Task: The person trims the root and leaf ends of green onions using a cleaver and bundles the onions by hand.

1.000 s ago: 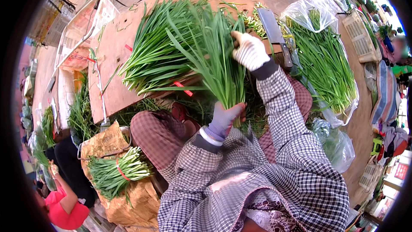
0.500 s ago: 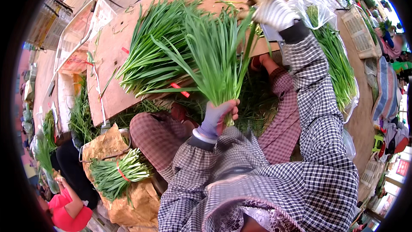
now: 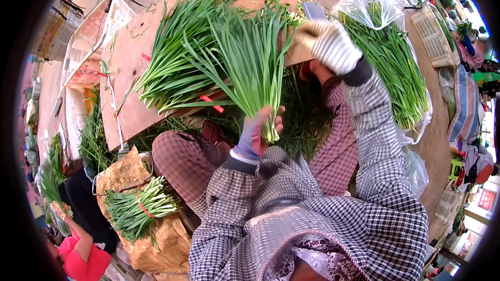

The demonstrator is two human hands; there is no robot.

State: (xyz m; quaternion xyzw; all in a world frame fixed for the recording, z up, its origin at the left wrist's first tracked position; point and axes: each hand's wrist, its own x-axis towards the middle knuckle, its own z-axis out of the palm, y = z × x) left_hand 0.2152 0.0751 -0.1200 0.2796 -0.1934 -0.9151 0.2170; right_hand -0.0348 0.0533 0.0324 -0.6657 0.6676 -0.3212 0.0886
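My left hand [image 3: 253, 134], in a purple-grey glove, is closed around the pale stem ends of a bunch of garlic chives [image 3: 247, 67]. The green leaves fan up and away from me over the board's near edge. To the right of the leaf tips is my right hand [image 3: 328, 44], in a white striped glove. Its fingers look bent but are blurred, and I cannot make out anything in them. A large loose pile of chives [image 3: 177, 54] lies on the wooden board [image 3: 122, 101], left of the held bunch. Red strips [image 3: 212, 104] lie by the pile.
A red-banded chive bundle [image 3: 140, 209] rests on brown paper [image 3: 161, 250] at lower left. More chives fill a clear plastic bag [image 3: 393, 73] on the right. A flat grey piece [image 3: 314, 10] shows beyond my right hand. A white crate [image 3: 86, 57] stands far left. Another person [image 3: 83, 250] sits lower left.
My right hand has come down and nearer, away from the leaf tips. A long dark leaf seen by its fingers no longer shows there. The left hand still grips the bunch.
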